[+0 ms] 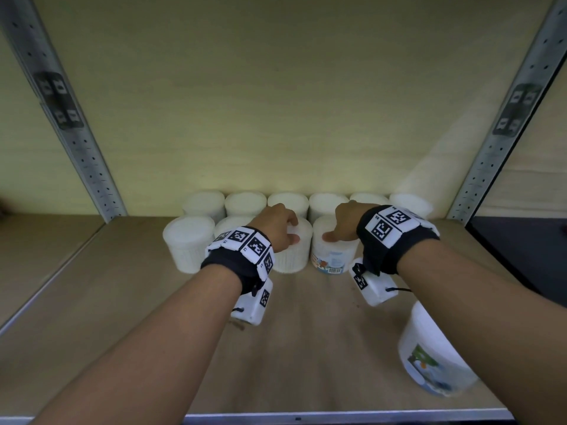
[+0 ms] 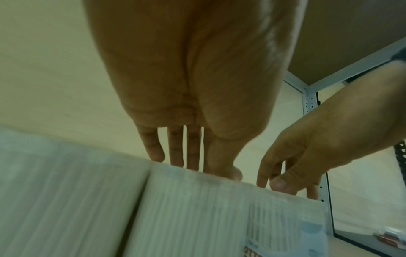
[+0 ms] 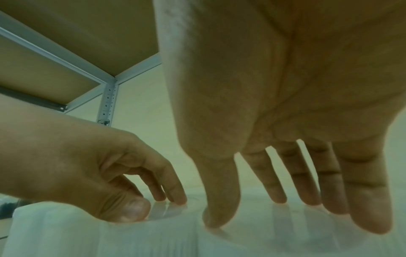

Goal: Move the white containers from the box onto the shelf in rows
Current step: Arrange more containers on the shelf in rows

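Observation:
Two rows of white containers stand at the back of the wooden shelf (image 1: 122, 302). My left hand (image 1: 290, 230) rests its fingertips on the lid of a ribbed white container (image 1: 291, 256) in the front row. In the left wrist view its fingers (image 2: 193, 156) point straight down onto that lid (image 2: 197, 208). My right hand (image 1: 337, 228) touches the top of the neighbouring container (image 1: 334, 256), which shows a coloured label and barcode. In the right wrist view its fingers (image 3: 329, 191) are spread, with their tips on the lid (image 3: 263, 234).
The back row (image 1: 288, 200) holds several containers against the wall. Another labelled white container (image 1: 435, 354) sits apart at the front right, blurred. Perforated metal uprights (image 1: 61, 118) (image 1: 506, 133) frame the bay. The shelf's metal front edge (image 1: 337, 417) runs along the bottom.

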The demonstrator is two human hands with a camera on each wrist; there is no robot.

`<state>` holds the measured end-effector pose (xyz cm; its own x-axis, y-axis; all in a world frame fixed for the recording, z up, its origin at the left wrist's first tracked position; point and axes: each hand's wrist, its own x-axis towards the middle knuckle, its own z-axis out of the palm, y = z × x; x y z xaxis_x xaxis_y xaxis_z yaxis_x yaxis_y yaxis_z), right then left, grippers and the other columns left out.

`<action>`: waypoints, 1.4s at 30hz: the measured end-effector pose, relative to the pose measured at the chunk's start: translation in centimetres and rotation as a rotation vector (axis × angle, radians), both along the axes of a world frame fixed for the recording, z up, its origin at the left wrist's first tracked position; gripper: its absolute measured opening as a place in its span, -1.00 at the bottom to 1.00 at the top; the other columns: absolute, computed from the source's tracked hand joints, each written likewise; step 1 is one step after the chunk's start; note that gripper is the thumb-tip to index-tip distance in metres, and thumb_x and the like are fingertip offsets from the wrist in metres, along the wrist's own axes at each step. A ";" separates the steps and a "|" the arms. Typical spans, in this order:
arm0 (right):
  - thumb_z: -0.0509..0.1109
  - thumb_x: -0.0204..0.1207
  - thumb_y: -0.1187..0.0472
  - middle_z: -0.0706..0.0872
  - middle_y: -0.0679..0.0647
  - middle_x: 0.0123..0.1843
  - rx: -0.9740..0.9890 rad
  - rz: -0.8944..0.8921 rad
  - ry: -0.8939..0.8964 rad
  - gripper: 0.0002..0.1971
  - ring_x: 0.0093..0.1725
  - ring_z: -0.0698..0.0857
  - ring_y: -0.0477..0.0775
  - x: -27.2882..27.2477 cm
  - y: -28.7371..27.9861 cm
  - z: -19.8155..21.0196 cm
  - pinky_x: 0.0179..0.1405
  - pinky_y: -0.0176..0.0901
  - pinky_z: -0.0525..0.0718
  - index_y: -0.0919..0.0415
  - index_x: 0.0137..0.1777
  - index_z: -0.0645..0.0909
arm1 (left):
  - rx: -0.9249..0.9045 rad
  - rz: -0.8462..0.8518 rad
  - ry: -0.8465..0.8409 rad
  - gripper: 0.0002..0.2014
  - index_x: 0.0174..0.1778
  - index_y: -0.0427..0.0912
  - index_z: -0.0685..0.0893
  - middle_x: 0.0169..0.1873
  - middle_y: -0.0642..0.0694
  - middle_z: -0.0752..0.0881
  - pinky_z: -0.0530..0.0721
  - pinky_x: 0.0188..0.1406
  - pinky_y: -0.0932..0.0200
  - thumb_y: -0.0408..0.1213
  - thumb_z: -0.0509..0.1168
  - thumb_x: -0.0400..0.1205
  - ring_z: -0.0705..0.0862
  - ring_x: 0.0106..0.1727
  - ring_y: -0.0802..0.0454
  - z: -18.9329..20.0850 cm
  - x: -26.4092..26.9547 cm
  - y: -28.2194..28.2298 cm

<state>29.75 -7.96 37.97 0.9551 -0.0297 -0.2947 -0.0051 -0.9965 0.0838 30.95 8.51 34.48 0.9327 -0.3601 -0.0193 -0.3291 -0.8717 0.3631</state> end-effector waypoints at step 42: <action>0.34 0.47 0.49 0.48 0.14 0.51 0.109 0.124 0.009 -0.31 0.36 0.60 0.16 -0.3 -1.2 0.3 0.21 -0.12 0.64 0.02 0.58 0.39 | 0.016 -0.053 0.043 -0.58 0.41 -0.12 0.55 0.43 -0.11 0.50 0.44 0.34 0.19 -0.27 0.35 0.61 0.50 0.43 -0.06 0.7 -0.1 0.2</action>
